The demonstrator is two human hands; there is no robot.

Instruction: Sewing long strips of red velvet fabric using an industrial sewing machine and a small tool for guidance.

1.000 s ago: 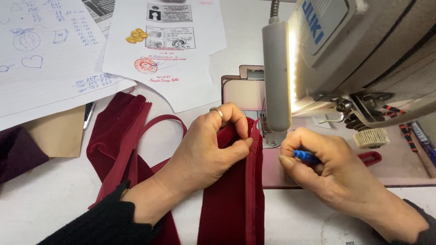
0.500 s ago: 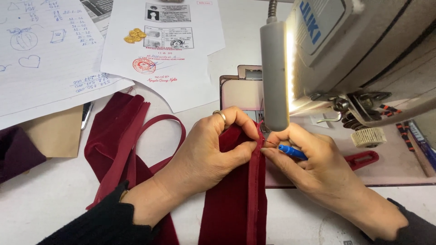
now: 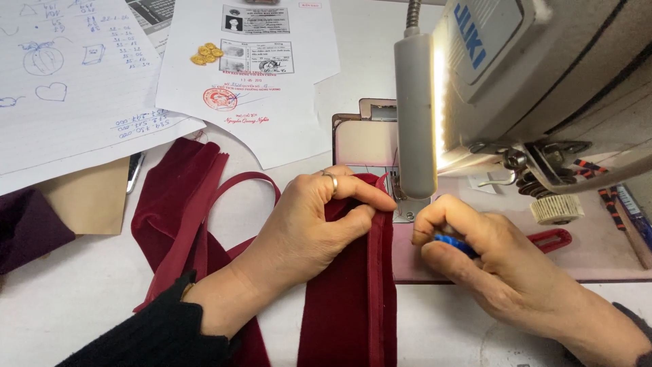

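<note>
presently two hands, one sewing machine (image 3: 543, 81), two paper sheets (image 3: 251, 75). left hand (image 3: 309, 228) pinches the folded edge of one dark red velvet strip (image 3: 346, 292), plush and lengthwise creased, lying before the needle plate. right hand (image 3: 489, 261) is closed around a small blue tool (image 3: 455, 246).

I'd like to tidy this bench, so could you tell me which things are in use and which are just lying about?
In use:
left hand pinching the dark red velvet strip
right hand holding a small blue tool
white sewing machine

Lying about:
white paper sheets
red-handled snips
brown card piece
</note>
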